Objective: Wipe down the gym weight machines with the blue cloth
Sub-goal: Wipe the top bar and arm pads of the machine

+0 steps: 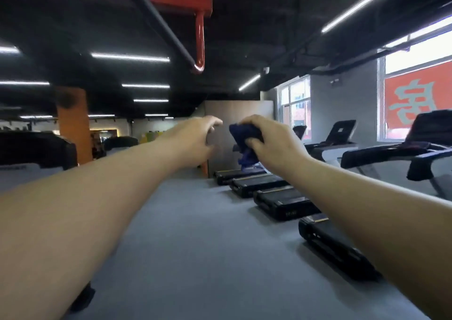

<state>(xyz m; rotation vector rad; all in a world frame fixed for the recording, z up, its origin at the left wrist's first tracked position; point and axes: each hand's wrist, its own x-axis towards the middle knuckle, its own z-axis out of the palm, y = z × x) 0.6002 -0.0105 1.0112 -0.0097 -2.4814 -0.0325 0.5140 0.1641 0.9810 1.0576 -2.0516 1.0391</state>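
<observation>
We see the right hand [271,139] bunching the blue cloth [244,139], partly hidden by its fingers. At nine o'clock, apart, the left hand [195,138] is loosely curled, empty; everything blurs.

Grey floor [195,234] runs past a row of treadmills [283,202] under a black ceiling [256,26] with strip lights [129,57]; bright windows [418,55] stand right, an orange pillar [73,123] left.

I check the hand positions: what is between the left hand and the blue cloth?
Nothing. In the head view only a narrow gap separates the left hand from the blue cloth, which the right hand grips.
</observation>
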